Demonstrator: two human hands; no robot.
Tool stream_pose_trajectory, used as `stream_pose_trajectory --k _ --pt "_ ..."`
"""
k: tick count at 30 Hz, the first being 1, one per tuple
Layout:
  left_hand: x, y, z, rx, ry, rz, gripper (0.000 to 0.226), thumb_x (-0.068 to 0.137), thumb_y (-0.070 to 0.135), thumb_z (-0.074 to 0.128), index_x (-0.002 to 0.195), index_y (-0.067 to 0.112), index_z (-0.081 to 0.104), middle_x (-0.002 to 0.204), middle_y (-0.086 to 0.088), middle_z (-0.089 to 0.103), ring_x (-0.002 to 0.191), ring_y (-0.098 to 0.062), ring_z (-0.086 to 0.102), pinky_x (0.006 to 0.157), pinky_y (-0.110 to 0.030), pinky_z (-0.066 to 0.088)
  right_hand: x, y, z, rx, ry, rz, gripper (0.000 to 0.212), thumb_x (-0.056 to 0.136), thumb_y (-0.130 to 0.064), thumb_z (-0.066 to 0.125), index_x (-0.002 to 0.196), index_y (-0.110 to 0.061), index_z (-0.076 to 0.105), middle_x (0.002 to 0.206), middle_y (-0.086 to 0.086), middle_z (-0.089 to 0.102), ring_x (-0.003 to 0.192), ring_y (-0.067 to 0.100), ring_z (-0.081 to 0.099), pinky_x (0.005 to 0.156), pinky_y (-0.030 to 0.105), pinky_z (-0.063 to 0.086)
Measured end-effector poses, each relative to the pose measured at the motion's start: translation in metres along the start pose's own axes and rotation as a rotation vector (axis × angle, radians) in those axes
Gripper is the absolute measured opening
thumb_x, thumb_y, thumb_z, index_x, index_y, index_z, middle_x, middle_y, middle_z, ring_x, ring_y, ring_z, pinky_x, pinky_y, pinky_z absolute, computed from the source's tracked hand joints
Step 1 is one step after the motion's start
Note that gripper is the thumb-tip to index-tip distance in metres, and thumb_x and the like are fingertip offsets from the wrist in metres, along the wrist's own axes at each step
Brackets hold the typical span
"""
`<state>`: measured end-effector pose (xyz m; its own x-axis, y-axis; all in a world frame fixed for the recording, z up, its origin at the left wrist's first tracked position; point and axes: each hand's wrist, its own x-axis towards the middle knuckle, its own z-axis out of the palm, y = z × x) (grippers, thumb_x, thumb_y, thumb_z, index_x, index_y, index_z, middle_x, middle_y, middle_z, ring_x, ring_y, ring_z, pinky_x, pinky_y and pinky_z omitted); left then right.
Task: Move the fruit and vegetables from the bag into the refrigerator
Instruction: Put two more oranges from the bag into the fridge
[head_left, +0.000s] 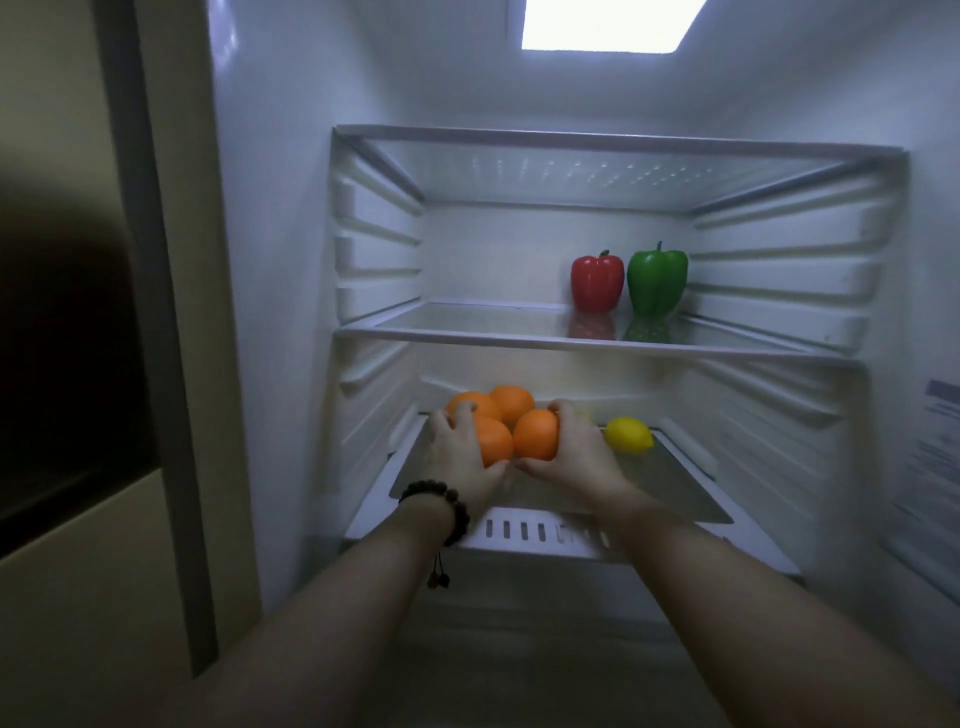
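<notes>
Fingers of both hands curl round a cluster of four round orange fruits: the left hand (462, 457), with a dark beaded bracelet (439, 506) at its wrist, cups the near left orange (491, 441), and the right hand (574, 449) wraps the near right orange (537, 434), thumbs tucked beneath. All of this sits inside the open white refrigerator (280, 218), lit by a bright rectangular ceiling lamp (605, 23). Its top glass shelf (613, 145) carries nothing visible; the middle glass shelf (467, 327) holds two upright bell peppers toward the right — a glossy red pepper (597, 283) just beside a green pepper (657, 280), apparently touching. On the lower glass shelf (670, 483) the oranges press together, the two rear ones (511, 402) behind the gripped pair. An oval yellow lemon (628, 434) lies just right of the right hand, apart from the oranges. Whether the gripped oranges rest on the glass — I cannot tell.
</notes>
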<state>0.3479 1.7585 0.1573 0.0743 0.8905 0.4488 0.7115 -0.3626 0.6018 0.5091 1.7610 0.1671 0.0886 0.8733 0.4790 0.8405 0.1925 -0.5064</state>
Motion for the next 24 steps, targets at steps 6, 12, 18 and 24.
stream_pose_trajectory --k 6,12,18,24 --pt "0.024 -0.018 0.001 0.133 0.078 -0.051 0.079 0.076 0.031 0.074 0.138 0.015 0.03 0.14 -0.007 0.036 0.129 -0.026 0.035 0.105 -0.042 0.036 0.029 0.001 0.014 -0.025 -0.077 -0.04 0.088 0.065 -0.034 0.082 0.139 -0.025 0.034 0.13 0.012 0.044 0.117 0.03 0.047 0.094 0.036 0.041" --pt "0.038 -0.033 -0.002 0.136 0.067 -0.132 0.069 0.081 0.019 0.07 0.139 0.016 0.031 0.143 -0.008 0.037 0.128 -0.027 0.04 0.105 -0.048 0.037 0.04 -0.015 0.034 0.085 -0.104 -0.025 0.088 0.062 -0.033 0.085 0.133 -0.025 0.033 0.134 0.01 0.042 0.116 0.028 0.048 0.094 0.041 0.045" --pt "0.037 -0.034 -0.006 0.146 0.056 -0.082 0.062 0.08 0.022 0.071 0.133 0.016 0.039 0.14 -0.005 0.038 0.126 -0.025 0.041 0.107 -0.043 0.035 0.038 -0.019 0.041 0.12 -0.117 -0.025 0.09 0.065 -0.035 0.083 0.136 -0.03 0.029 0.141 0.007 0.035 0.123 0.029 0.044 0.099 0.049 0.044" --pt "0.024 -0.026 -0.017 0.124 0.056 -0.006 0.061 0.079 0.028 0.071 0.132 0.018 0.041 0.136 -0.003 0.041 0.127 -0.024 0.04 0.106 -0.042 0.035 0.026 -0.018 0.026 0.133 -0.086 -0.06 0.098 0.064 -0.034 0.084 0.143 -0.026 0.025 0.145 0.008 0.033 0.126 0.028 0.041 0.101 0.045 0.041"
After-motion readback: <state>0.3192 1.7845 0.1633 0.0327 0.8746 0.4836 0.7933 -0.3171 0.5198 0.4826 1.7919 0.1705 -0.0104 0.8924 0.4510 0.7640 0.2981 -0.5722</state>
